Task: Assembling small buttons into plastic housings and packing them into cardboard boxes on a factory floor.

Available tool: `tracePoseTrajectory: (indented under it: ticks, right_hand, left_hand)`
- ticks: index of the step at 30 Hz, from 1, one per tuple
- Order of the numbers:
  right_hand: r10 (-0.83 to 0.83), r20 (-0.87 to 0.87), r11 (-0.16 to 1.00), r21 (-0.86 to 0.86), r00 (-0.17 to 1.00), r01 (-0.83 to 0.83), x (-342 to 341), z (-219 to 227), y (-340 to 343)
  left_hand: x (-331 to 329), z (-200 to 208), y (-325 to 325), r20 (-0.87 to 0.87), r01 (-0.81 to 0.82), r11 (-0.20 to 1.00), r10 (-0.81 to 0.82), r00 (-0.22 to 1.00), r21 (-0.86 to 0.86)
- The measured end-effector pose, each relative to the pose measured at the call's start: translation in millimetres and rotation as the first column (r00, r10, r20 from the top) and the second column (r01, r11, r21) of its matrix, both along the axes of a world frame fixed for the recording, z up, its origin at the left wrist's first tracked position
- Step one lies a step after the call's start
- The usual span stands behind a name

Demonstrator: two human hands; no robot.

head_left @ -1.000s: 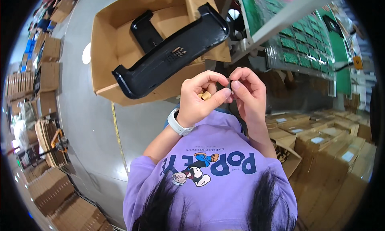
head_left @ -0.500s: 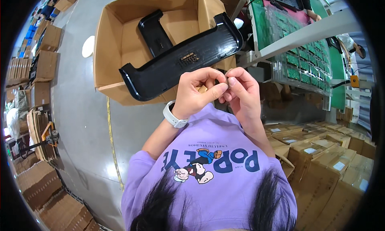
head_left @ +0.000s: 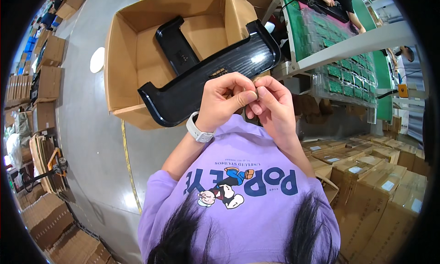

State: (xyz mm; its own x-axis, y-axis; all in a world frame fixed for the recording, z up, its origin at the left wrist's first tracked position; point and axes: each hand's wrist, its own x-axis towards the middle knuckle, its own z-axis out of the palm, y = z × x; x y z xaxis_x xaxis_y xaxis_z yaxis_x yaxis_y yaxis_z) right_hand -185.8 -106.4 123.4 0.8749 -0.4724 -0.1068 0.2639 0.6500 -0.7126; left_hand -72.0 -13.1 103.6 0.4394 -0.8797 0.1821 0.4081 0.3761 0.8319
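"What's the shirt (head_left: 252, 236) like?"

"Lilac, filling the lower middle of the frame, with loose short sleeves (head_left: 156, 195) and soft creases in the cloth"

"Anything printed on it?"

"Big navy letters (head_left: 277, 183), upside down from here, and a small dark line of text (head_left: 237, 164) above them in the frame. A cartoon figure (head_left: 227, 195) breaks the row: dark top with a bit of red, blue trousers, brown shoes"

"And the left wrist (head_left: 207, 119)?"

"A whitish band (head_left: 200, 131), smooth and fairly broad, left of centre"

"What's along the bottom?"

"Black hair (head_left: 176, 234), in two loose bunches, thin wisps over the cloth"
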Motion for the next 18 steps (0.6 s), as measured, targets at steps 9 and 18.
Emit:
tracePoseTrajectory:
  ticks: [9, 18]
  right_hand:
    - [-0.032, -0.035, 0.997, -0.070, 0.999, 0.029, 27.7, 0.1, 11.3]
    - [-0.052, -0.097, 0.987, -0.157, 0.994, 0.036, 50.0, -7.4, 19.3]
  left_hand:
    - [22.9, 2.2, 14.2, 0.005, -0.088, 0.993, 0.088, 0.996, 0.082]
    - [43.7, -0.2, 29.0, 0.097, -0.164, 0.977, 0.151, 0.984, 0.137]
